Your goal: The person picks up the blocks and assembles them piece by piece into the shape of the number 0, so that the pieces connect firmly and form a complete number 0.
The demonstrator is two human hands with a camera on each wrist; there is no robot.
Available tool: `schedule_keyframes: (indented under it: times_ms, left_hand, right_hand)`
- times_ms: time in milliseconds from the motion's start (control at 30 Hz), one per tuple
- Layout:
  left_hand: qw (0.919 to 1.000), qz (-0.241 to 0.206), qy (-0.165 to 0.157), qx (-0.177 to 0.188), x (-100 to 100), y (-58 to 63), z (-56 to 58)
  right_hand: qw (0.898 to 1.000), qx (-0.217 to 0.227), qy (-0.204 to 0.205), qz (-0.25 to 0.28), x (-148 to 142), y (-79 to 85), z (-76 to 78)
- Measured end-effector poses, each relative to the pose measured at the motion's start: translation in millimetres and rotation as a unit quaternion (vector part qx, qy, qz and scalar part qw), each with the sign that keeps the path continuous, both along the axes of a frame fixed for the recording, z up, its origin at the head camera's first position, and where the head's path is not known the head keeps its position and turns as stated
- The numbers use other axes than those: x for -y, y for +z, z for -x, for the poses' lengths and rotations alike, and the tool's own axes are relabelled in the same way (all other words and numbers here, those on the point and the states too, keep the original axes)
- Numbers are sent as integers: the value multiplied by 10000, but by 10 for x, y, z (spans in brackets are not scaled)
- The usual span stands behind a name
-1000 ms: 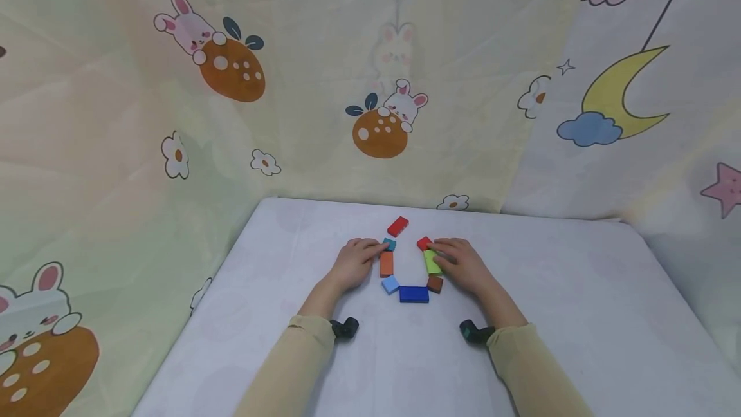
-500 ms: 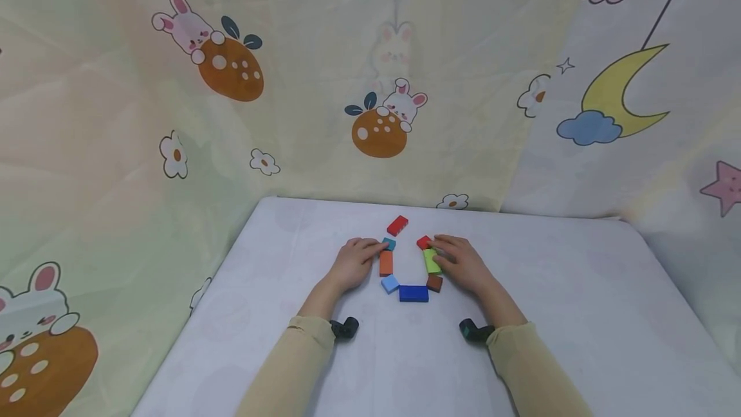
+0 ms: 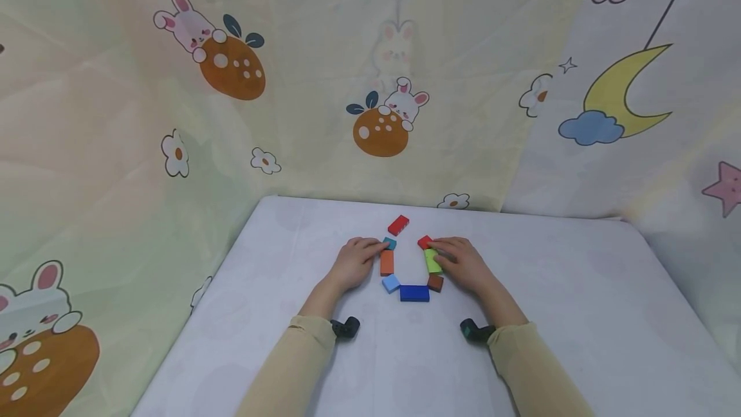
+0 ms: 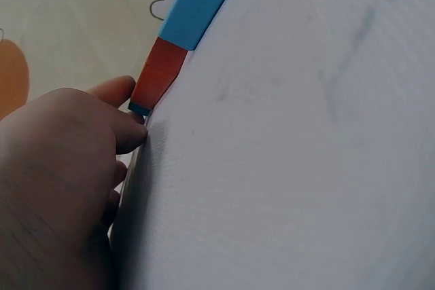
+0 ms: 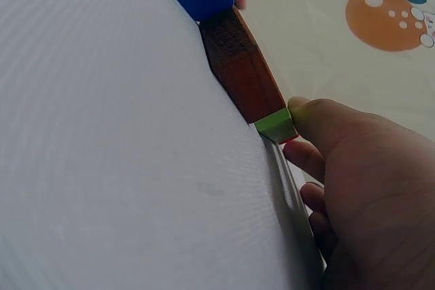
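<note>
Small coloured blocks form an oval on the white table (image 3: 556,314). My left hand (image 3: 352,266) comes from the left, its index fingertip touching the teal block (image 3: 391,243), partly covered, above the orange block (image 3: 386,263). My right hand (image 3: 463,262) reaches in from the right. Its index fingertip touches the small red block (image 3: 424,242), and its thumb (image 5: 309,110) touches the lime green block (image 3: 431,262). Below sit the light blue block (image 3: 391,284), dark blue block (image 3: 414,293) and brown block (image 3: 435,283).
A longer red block (image 3: 398,225) lies at a slant behind the oval, apart from both hands. Behind the table hangs a printed cloth (image 3: 312,114) with rabbits, flowers and a moon. Each wrist carries a small black camera, such as the left camera (image 3: 349,327).
Both hands stay almost where they were, fingertips on the same blocks. The blocks keep their places; only the head view shifts slightly.
</note>
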State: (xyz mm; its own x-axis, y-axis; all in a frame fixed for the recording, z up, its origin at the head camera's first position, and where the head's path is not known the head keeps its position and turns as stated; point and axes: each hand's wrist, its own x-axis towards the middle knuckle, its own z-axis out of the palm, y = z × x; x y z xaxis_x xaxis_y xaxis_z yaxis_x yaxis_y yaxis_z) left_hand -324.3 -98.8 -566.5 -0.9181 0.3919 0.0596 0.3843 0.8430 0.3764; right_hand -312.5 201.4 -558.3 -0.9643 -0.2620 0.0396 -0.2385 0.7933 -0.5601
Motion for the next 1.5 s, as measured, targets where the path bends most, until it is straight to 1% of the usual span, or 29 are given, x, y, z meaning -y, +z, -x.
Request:
schedule_keyframes:
  times_ms: [67, 167, 267, 333, 433, 567, 667, 733, 800, 867, 933, 1033, 1200, 1333, 1500]
  left_hand:
    - [10000, -64, 41, 31, -3, 2, 1]
    - [9992, -293, 179, 202, -4, 23, -12]
    - [9970, -625, 278, 350, 0, 58, -47]
    - [9959, -757, 287, 410, 4, 77, -84]
    - [9965, -694, 246, 395, 9, 88, -139]
    - [9979, -522, 171, 336, 9, 94, -192]
    - [9981, -519, 115, 308, 3, 99, -214]
    - [9985, -447, 98, 306, -3, 93, -221]
    - [9989, -380, 80, 274, -11, 88, -220]
    - [9993, -286, 65, 221, -21, 82, -208]
    - [9994, -281, 60, 185, -27, 83, -204]
    - [9994, -295, 55, 162, -27, 81, -202]
    - [9994, -271, 74, 192, -10, 52, -198]
    - [9995, -240, 78, 180, -7, 42, -193]
    - [9998, -75, 109, 118, -15, 48, -179]
  right_hand:
    - [10000, 9, -2, 9, -4, 0, 1]
    - [10000, 9, 13, 28, -9, 2, -1]
    - [10000, 14, 31, 56, -10, 4, -3]
    - [10000, 15, 35, 60, -13, 4, -4]
    - [9999, 9, 50, 142, -19, 6, -4]
    - [9994, -199, 155, 250, -28, -1, 4]
    - [9989, -318, 197, 290, -36, -7, 3]
    - [9992, -195, 160, 317, -38, 0, 5]
    - [9991, 98, 27, 423, -37, 37, 16]
    - [9975, 464, -142, 507, -34, 102, 43]
    - [9942, 856, -293, 574, -29, 190, 79]
    - [9893, 1258, -451, 590, -22, 325, 160]
    - [9852, 1528, -556, 539, 28, 463, 344]
    - [9822, 1692, -579, 576, 96, 513, 483]
    - [9824, 1709, -594, 466, 173, 537, 647]
